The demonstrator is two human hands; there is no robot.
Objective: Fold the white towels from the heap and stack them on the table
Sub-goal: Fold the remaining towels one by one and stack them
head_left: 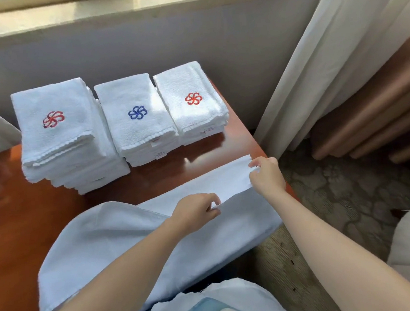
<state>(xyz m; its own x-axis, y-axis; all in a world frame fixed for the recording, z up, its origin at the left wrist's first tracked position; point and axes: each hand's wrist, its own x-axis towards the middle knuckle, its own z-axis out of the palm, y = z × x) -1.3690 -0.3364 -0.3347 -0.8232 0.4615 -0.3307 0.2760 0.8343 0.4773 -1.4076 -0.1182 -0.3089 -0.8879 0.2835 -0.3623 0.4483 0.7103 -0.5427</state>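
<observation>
Right hand pinches the far right corner of a white towel; the left hand pinches its edge nearer the middle. The towel lies spread over the near side of a reddish-brown table, its near edge hanging off. It looks light, soft and floppy, best held by corners and hems. Behind it, three stacks of folded towels stand side by side.

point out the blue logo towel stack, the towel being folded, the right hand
stack of folded white towels with blue flower logo [137, 112]: head view, top towel's logo
flat white towel being folded [206, 243]: head view, on its middle
right hand [267, 175]: head view, its back
</observation>
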